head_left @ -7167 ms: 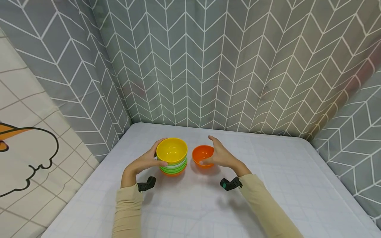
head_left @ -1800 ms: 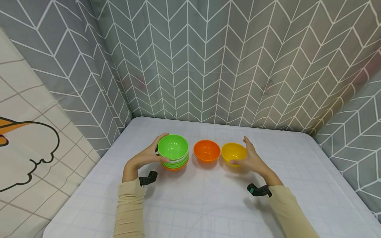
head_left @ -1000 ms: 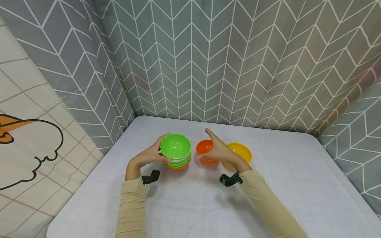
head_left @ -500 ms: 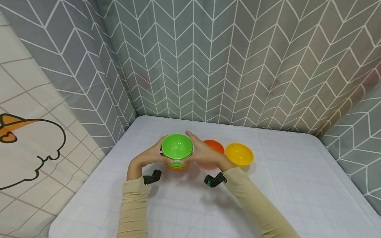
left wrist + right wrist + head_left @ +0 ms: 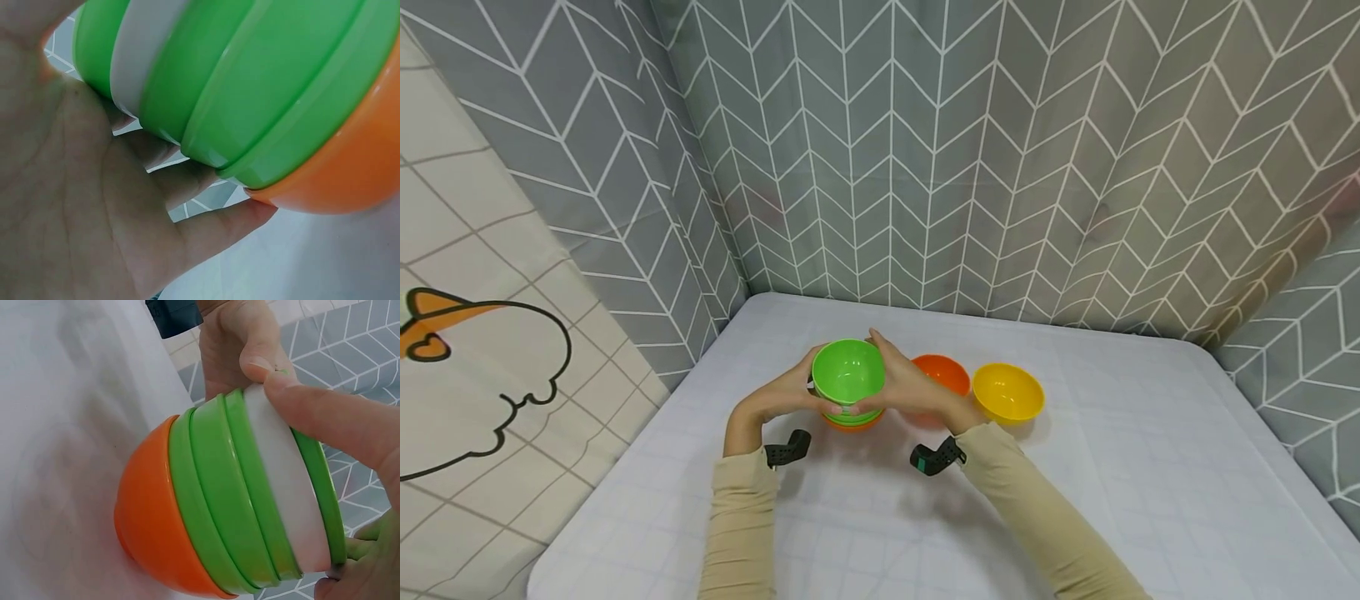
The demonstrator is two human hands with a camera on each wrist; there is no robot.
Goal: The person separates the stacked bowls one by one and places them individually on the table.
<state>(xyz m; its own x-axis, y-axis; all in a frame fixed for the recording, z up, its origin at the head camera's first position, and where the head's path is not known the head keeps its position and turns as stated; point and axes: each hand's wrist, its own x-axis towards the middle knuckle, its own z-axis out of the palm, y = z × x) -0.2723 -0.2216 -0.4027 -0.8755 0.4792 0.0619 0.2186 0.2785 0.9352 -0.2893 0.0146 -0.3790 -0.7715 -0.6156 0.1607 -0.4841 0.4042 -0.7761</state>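
A stack of nested bowls stands on the white table, with a green bowl [image 5: 850, 369] on top. Beneath it, in the right wrist view, come a white bowl [image 5: 284, 481], several green ones and an orange bowl [image 5: 147, 506] at the bottom. My left hand [image 5: 786, 392] grips the stack from the left, fingers spread along its side in the left wrist view. From the right, my right hand [image 5: 912, 385] holds the top green bowl near its rim. The two thumbs nearly meet at the front of the stack.
Right of the stack, a separate orange bowl [image 5: 943, 372] sits partly hidden behind my right hand. Beside it stands a yellow bowl [image 5: 1009, 393]. The table [image 5: 1120, 467] extends to the right, and a grey patterned curtain [image 5: 925, 167] hangs behind it.
The yellow bowl left the stack and now stands right of the orange one. My right hand let go of it, moved left and took hold of the top green bowl. My left hand stayed.
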